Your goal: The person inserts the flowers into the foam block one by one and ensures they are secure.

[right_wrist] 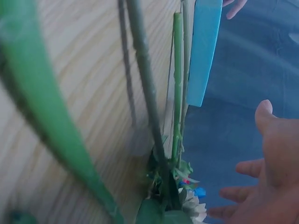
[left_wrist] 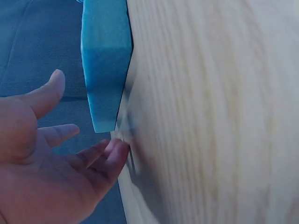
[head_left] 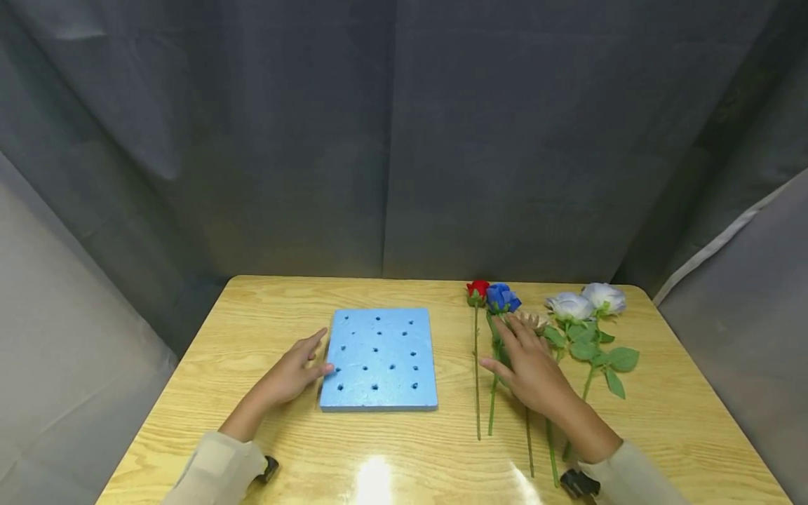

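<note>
A blue foam block [head_left: 385,359] with rows of small holes lies flat on the table. My left hand [head_left: 292,373] is at its left edge, fingers extended and thumb near the edge; whether it touches is unclear. In the left wrist view that hand [left_wrist: 60,163] holds nothing. Over the artificial flowers on the right hovers my right hand [head_left: 533,368], fingers spread. Beneath and around it lie a red rose [head_left: 477,289], a blue rose [head_left: 502,297] and a partly hidden beige flower [head_left: 532,320]. The right wrist view shows that hand [right_wrist: 268,172] apart from the stems.
Two pale bluish-white roses [head_left: 571,306] with green leaves [head_left: 623,358] lie at the far right, stems toward me. The wooden table [head_left: 265,319] has a dark grey curtain [head_left: 303,175] behind it and lighter cloth at both sides.
</note>
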`<state>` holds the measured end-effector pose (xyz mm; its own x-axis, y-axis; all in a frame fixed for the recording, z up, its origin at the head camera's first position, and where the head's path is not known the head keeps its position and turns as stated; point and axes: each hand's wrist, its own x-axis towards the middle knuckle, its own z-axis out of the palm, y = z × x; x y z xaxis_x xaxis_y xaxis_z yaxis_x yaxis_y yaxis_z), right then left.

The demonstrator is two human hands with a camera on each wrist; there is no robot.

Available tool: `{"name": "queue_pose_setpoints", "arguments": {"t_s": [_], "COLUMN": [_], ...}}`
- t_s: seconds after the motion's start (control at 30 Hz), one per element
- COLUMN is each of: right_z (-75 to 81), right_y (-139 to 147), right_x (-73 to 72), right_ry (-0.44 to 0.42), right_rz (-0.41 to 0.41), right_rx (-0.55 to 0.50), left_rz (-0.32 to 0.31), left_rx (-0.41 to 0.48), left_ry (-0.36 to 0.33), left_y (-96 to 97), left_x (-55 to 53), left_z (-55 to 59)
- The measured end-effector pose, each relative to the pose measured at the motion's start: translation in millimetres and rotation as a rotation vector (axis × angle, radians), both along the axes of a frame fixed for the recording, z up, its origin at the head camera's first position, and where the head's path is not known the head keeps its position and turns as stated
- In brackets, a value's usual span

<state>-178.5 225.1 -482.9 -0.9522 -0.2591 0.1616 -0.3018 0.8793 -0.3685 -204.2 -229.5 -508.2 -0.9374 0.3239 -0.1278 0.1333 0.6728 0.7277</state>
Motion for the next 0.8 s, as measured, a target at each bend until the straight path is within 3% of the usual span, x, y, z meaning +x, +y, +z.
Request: {"name": "queue_pose_setpoints", "arguments": {"t_s": [0.33, 0.53, 0.8], "right_z": [-4.7, -9.4, -16.8], "right_y": [-9.6, -15.7, -22.9], "right_x": [1.4, 0.7, -0.9], "right_ry": [-0.084, -0.139, -0.205], "right_rz": [0.013, 0.021, -0.031], "right_rx": [-0.096, -0.214, -0.331], "left_rz": [0.036, 0.001, -0.053], "left_rx": [0.107, 0.16, 0.199], "left_ry": [-0.085, -0.093, -0.113], "left_y": [4.3, 3.1, -1.3], "left_x": [-4.2, -9.0, -11.4], "left_z": [-2.0, -4.1, -7.3]}}
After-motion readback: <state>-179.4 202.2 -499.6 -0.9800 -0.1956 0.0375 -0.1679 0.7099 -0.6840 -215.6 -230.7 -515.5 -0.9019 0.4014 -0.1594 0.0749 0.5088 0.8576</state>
